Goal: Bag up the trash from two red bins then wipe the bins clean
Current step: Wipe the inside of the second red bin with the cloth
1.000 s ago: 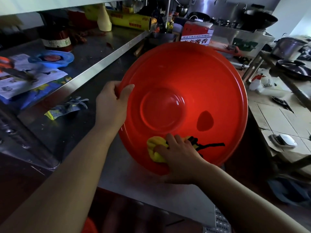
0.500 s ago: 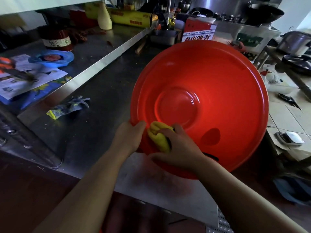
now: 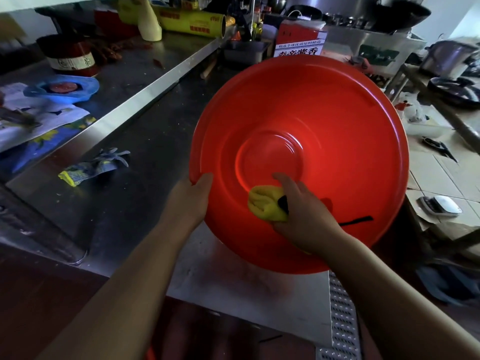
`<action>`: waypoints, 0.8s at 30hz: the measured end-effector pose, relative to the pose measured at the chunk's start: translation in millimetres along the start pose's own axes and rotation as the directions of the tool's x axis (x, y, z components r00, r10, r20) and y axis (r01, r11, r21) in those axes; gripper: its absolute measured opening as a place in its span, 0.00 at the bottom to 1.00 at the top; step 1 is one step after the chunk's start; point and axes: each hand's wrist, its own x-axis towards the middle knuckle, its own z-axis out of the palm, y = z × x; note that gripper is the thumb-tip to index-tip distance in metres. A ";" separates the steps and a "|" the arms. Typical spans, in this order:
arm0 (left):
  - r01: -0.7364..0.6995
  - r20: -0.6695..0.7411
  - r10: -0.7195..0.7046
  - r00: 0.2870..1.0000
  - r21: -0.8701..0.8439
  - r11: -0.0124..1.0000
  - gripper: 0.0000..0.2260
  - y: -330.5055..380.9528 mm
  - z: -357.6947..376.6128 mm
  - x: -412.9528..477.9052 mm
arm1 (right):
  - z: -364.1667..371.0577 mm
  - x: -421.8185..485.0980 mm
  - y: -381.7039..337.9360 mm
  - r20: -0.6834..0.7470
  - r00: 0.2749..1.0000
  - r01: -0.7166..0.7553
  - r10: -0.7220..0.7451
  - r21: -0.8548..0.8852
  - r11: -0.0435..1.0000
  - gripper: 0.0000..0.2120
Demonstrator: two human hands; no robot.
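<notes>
So, L hand (image 3: 191, 201) grips the near-left rim of the red bin (image 3: 337, 126), thumb on the face w/ the fingers hidden behind. R hand (image 3: 304, 214) is bunched round a yellow cloth (image 3: 265, 203), pressing it onto the bin just below the centre ring. Bin's tipped up facing the cam, over the near edge of the steel counter (image 3: 145, 157); can't tell if it touches. Left of it on the counter lies a grey/yellow glove (image 3: 96, 166). Far side: red-white box (image 3: 301, 40) & a yellow roll (image 3: 192, 20).
</notes>
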 end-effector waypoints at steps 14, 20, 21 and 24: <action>0.039 -0.054 -0.037 0.998 0.053 0.998 0.27 10.5 3.1 21.8 | -9.7 -14.8 -19.9 0.152 0.983 0.126 -0.099 -0.179 0.976 0.31; 0.036 -0.080 -0.028 0.996 0.095 0.995 0.30 6.7 0.9 27.4 | 18.8 -19.5 -20.8 0.176 0.971 0.220 -0.164 -0.377 0.900 0.51; 0.030 -0.083 -0.022 0.996 0.101 0.994 0.31 7.2 0.5 28.5 | 22.6 -18.5 -21.7 0.158 0.972 0.220 -0.172 -0.368 0.903 0.51; 0.027 -0.092 -0.016 0.996 0.111 0.993 0.31 7.7 -1.8 31.3 | 24.6 -15.4 -23.2 0.122 0.973 0.226 -0.194 -0.364 0.903 0.50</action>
